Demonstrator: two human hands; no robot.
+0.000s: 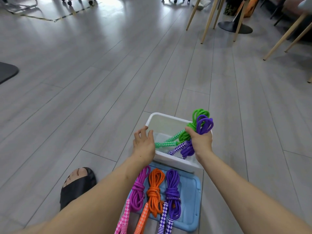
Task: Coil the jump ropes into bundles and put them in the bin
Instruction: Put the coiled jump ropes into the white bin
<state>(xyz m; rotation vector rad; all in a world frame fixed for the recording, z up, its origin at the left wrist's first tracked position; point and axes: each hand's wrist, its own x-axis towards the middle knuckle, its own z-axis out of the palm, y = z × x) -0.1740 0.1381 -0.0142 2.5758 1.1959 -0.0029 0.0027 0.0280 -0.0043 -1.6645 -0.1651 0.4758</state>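
Observation:
A white translucent bin (pixel 157 118) stands on the floor in front of me. My right hand (pixel 200 141) grips two coiled jump ropes over the bin's right side: a green bundle (pixel 199 115) and a purple bundle (pixel 205 124), their checked handles hanging into the bin. My left hand (pixel 143 142) rests with spread fingers on the bin's left rim. Nearer to me, three coiled bundles lie side by side on a blue lid (pixel 194 200): magenta (pixel 139 191), orange (pixel 154 191) and purple (pixel 173 191).
My foot in a black slipper (pixel 78 186) is on the grey plank floor to the left. Wooden chair legs (pixel 207 19) and a black round table base (pixel 234 27) stand at the far right. A dark mat (pixel 6 71) lies at the left edge.

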